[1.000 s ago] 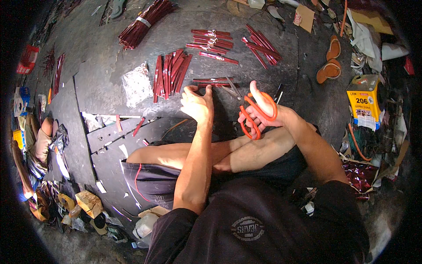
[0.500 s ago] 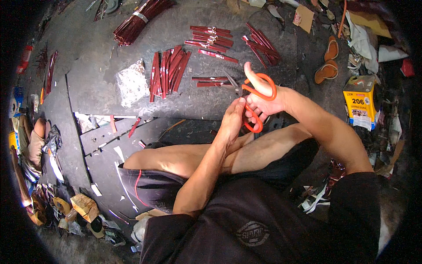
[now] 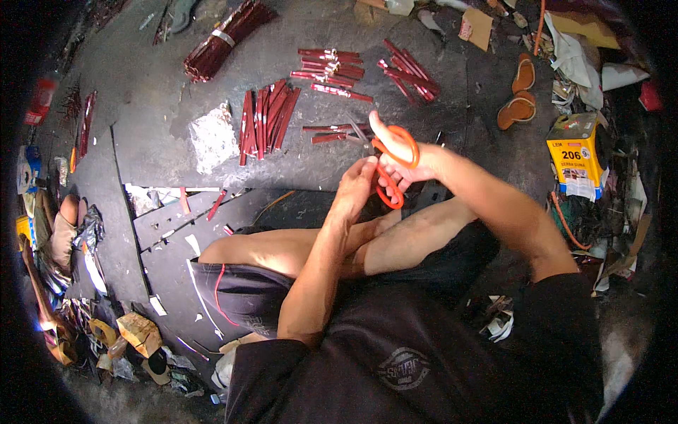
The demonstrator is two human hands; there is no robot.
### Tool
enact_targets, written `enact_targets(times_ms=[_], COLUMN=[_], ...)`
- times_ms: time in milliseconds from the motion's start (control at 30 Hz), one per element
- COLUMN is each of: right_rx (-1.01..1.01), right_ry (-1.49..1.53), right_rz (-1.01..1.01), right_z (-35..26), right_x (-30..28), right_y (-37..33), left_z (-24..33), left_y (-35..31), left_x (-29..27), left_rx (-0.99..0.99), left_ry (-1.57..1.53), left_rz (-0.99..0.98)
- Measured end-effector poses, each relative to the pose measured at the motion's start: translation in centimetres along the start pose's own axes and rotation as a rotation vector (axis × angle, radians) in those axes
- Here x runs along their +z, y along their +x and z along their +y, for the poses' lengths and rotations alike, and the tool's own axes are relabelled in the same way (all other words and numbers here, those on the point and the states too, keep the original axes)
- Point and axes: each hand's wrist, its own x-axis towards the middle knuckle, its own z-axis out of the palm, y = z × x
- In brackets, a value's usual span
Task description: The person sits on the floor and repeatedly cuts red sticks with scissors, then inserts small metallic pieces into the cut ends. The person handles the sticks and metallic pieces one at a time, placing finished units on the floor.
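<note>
My right hand holds a pair of scissors with orange loop handles. Its thumb sticks up through the upper loop, and other fingers are at the lower loop. The handles are spread apart, and the metal blades point up and to the left. Just below the pivot, my left hand is closed in a pinch close to the scissors; whatever it grips is too small or hidden to name. Two dark red strips lie by the blade tips.
Beyond my hands lie a loose pile of dark red strips, a stack, another small pile and a banded bundle. A crumpled clear plastic sheet, sandals and a yellow can stand around.
The view has shifted slightly, and both hands with the scissors appear a little further left. The grip on the scissors looks the same, with the handles still apart.
</note>
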Motion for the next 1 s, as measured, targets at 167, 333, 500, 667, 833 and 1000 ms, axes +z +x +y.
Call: enact_targets(times_ms=[167,333,500,667,833,1000], right_rx=[-0.079,-0.165,-0.338,-0.287,-0.441,-0.246], right_ry=[0.054,-0.024,-0.029,-0.192,-1.078,-1.336], right_rz=[-0.023,0.049,-0.152,-0.007,1.003,1.066], right_z=[3.7,6.3,8.5,9.6,3.6,2.6], right_x=[0.7,1.7,2.1,0.7,-1.5,-7.2], right_y=[-4.6,-7.0,-7.1,-9.2,-6.9,-0.7], left_z=[-1.6,1.9,3.6,8.8,9.8,11.0], left_y=[0.1,-0.8,-1.5,-3.7,-8.7,-12.0], left_x=[-4.6,-2.2,-3.1,-12.0,-7.8,-9.8], left_rx=[0.288,0.433,0.503,0.624,0.358,0.394], left_ry=[0.048,0.029,0.367,0.549,0.409,0.113], left_rz=[0.526,0.403,0.645,0.998,0.241,0.233])
